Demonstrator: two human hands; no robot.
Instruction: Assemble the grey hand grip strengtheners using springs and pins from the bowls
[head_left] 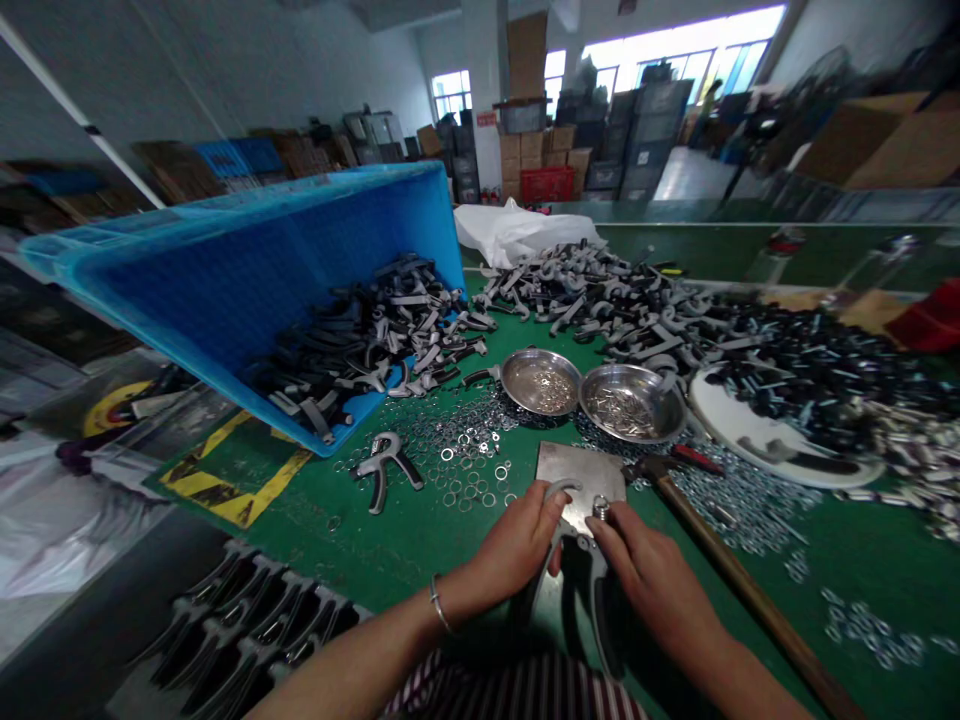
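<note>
My left hand is closed on a grey-and-black hand gripper, whose curved hook end sticks up past the thumb. Its two handles point down toward my body. My right hand pinches a small metal coil spring beside the top of the same hand gripper. Whether the spring touches it I cannot tell. Under both hands lies a square metal plate. Another hand gripper rests on the green table to the left, among scattered metal rings.
A tipped blue crate spills grey-and-black parts at left. Two steel bowls of small hardware stand ahead. A hammer lies at right, near nuts and a white lid under black parts. Finished-looking hand grippers are stacked lower left.
</note>
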